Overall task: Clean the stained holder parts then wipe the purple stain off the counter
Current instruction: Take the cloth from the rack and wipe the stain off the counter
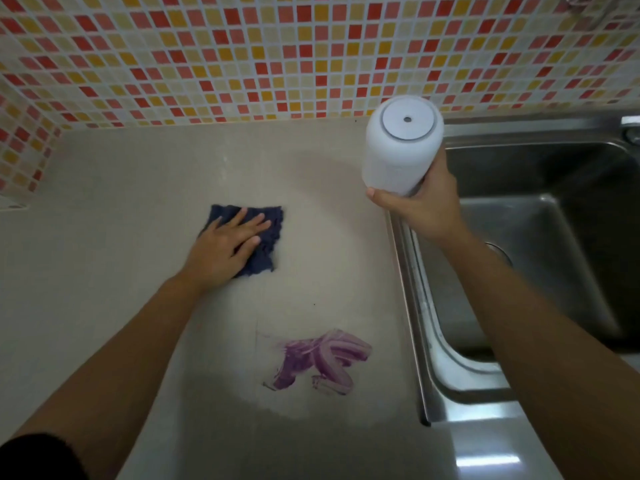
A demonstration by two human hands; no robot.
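Observation:
My right hand (420, 209) grips a white cylindrical holder (401, 147) above the counter's right edge beside the sink, upside down, its flat base with a small centre hole facing me. My left hand (225, 245) lies flat with spread fingers on a dark blue cloth (266, 233) on the beige counter (104, 237). A smeared purple stain (320, 360) marks the counter nearer to me, well apart from the cloth.
A steel sink (540, 271) fills the right side, its rim (412, 306) running along the counter edge. A faucet base (632, 128) shows at far right. A mosaic tile wall (242, 57) backs the counter and wraps around its left end.

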